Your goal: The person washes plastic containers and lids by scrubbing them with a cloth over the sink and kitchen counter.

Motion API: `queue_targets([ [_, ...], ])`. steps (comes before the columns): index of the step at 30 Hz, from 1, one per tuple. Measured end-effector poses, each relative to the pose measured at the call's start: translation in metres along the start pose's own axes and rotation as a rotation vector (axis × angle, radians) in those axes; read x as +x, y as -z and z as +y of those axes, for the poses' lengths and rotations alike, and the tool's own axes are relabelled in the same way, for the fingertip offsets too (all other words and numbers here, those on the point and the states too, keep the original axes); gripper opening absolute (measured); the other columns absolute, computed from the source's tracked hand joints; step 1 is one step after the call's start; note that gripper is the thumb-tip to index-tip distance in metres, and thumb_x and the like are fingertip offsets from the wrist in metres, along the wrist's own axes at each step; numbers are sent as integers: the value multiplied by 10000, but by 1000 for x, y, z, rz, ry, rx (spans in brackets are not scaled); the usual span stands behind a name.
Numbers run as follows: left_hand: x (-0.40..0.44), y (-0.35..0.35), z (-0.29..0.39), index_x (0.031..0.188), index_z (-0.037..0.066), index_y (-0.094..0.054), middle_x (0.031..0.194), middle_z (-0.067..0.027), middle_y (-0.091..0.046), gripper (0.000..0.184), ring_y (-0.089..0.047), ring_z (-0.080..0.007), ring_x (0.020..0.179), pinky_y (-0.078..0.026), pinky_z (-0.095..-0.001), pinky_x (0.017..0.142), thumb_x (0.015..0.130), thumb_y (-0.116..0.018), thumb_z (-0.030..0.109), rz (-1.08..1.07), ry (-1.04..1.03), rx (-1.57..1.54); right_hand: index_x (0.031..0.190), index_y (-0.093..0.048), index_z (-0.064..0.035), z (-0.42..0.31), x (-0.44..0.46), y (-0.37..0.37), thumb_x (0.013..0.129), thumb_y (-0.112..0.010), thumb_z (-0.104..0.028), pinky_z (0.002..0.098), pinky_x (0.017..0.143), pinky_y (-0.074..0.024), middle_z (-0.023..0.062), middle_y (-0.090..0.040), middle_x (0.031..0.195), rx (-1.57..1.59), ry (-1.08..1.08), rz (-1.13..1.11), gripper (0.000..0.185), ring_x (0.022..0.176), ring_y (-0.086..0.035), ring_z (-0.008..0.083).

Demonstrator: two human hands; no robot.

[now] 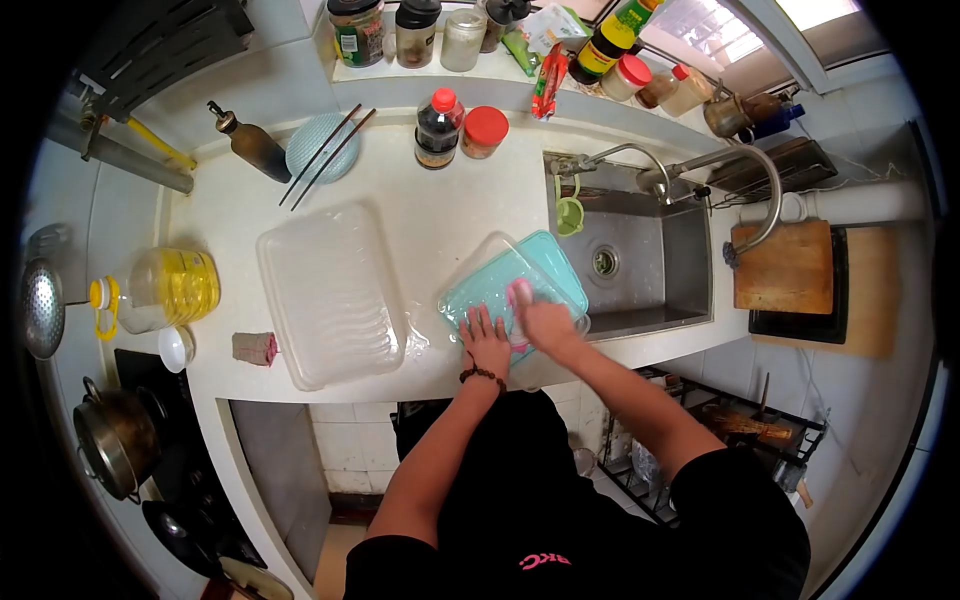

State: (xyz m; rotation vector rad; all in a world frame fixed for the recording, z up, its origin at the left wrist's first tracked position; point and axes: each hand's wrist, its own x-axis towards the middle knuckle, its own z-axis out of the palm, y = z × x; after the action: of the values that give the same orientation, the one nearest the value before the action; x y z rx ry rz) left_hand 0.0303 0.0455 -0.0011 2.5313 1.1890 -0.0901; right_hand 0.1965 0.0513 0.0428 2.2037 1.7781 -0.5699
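My left hand [485, 340] lies flat with its fingers spread, pressing on a clear plastic lid [480, 268] at the counter's front edge. Under or against that lid is a light teal, flat rectangular piece [550, 258]; how the two fit together is hard to make out. My right hand [548, 325] is closed on a pink cloth [519, 291], which rests on the clear plastic. Some pink also shows below the hand. To the left sits a large translucent plastic lid [335, 295] with ridges, beaded with water.
The steel sink [640, 255] with its faucet adjoins on the right. A soy sauce bottle [438, 130] and red-lidded jar [484, 132] stand behind. Chopsticks [328, 160] lie across a pale blue bowl [322, 150]. At left are an oil jug [175, 288] and a folded rag [254, 348].
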Motion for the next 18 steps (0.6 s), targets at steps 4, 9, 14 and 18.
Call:
queue_targets([
  [4,-2,12,0,1423,28,-548,1577,-328,-342,451,-287,-530,1471,-153,-693,1187,992,-484,146,-37,-6,-6,1607,-270,-153,-5,-13,20,951,-529,-226,506,571,-554,166,-741,790,-109,179,-56,709,680,-722,371],
  [9,-1,0,-3,1481,4,-466,1610,-349,-241,566,-196,-532,1501,-101,-661,1207,941,-559,147,-86,-17,-14,1618,-250,-147,4,-3,27,929,-532,-175,495,661,-576,176,-756,884,-57,-71,-93,746,760,-739,351],
  [14,0,-1,0,1488,7,-459,1611,-345,-241,574,-191,-530,1503,-114,-663,1204,941,-561,149,-73,9,-32,1606,-263,-138,2,-21,-10,937,-546,-248,511,558,-545,161,-730,768,-29,166,-8,734,650,-704,371],
  [18,-3,12,-2,1492,7,-454,1612,-343,-242,587,-196,-529,1502,-124,-664,1202,937,-572,158,-113,-6,-16,1606,-272,-155,15,-17,4,935,-544,-234,516,565,-544,179,-724,804,-27,-8,-30,728,677,-710,358],
])
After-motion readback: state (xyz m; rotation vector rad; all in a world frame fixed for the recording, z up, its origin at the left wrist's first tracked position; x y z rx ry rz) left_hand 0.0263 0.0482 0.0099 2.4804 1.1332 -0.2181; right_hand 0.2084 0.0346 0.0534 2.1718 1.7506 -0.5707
